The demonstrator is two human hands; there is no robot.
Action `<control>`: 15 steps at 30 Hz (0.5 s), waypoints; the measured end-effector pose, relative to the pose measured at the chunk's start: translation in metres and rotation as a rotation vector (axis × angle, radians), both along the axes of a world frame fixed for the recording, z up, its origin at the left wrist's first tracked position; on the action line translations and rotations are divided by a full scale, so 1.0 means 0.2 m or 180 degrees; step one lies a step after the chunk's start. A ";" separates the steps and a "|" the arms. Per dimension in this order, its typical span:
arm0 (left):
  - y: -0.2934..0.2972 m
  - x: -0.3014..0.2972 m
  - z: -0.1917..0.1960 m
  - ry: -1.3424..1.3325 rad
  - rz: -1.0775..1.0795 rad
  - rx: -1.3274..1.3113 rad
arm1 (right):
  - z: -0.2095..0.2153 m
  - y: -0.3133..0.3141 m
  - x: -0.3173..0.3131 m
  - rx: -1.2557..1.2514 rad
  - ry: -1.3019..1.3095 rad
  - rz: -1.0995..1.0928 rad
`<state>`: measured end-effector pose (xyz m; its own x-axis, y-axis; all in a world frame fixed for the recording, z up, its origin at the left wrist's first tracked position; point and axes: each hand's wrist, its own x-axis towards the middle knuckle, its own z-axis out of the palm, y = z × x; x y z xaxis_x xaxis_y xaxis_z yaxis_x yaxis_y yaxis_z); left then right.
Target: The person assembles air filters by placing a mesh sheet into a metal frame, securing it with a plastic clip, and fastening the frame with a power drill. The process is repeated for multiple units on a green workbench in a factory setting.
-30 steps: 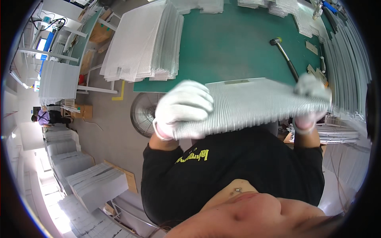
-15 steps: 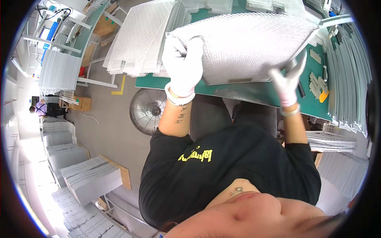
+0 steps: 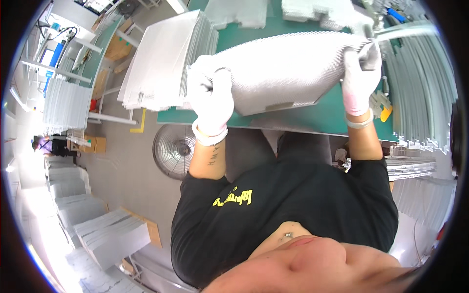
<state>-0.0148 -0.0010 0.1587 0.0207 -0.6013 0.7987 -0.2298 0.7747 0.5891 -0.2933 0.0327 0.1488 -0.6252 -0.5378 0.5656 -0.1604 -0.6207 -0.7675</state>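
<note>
Your two forearms reach forward from your chest, bare below short black sleeves. Your left hand (image 3: 211,100), in a white glove, is curled in a closed grip. Your right hand (image 3: 360,78), also gloved, is clenched, held farther forward.

green bench (image 3: 337,119) | white sheet stack (image 3: 161,63) far-left | yellow tool (image 3: 381,108) right edge

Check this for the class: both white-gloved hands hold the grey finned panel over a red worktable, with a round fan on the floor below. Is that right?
Not quite: the head view shows the worktable is green, not red. The rest stands: the left hand and right hand, both white-gloved, hold the grey finned panel, and the round fan sits on the floor.
</note>
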 end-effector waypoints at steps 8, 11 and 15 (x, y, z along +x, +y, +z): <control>-0.03 0.02 -0.01 0.0266 -0.0297 0.0065 | 0.28 0.05 -0.17 0.0127 0.2492 0.0386; 0.00 0.03 0.00 0.0446 -0.0374 0.0360 | 0.50 0.09 -0.21 0.0486 0.3334 0.0984; -0.03 0.10 0.00 0.0243 -0.1108 0.0319 | 0.67 0.12 -0.25 0.0671 0.4169 0.1346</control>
